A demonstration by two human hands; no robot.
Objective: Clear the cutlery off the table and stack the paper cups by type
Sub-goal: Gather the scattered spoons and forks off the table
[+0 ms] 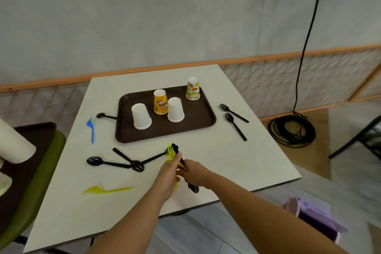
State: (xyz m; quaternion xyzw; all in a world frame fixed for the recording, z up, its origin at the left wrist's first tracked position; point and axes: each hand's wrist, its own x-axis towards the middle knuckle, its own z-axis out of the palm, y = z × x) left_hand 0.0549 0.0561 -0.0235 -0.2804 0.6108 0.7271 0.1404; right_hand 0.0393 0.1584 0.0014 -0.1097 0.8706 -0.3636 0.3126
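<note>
1. Cutlery of yellow and black plastic, gathered into a bundle (172, 151), is held over the near middle of the white worktop (237, 161). The fingers of the left hand (168, 173) and the right hand (194, 174) are clamped round it from either side. With so many slick handles in one grip, a piece could be squeezed out and dropped.
2. Three crossed black plastic spoons (135, 166) lie just left of the hands. They could be scattered if one is dragged out alone.
3. A lone black spoon (101, 115) is seen with its handle at the left rim of the brown plastic tray (198, 128). A tug there might jolt the tray and topple the upturned paper cups (175, 109).
4. A flat yellow plastic utensil (107, 189) lies near the worktop's front and could be swept off by a forearm.
</note>
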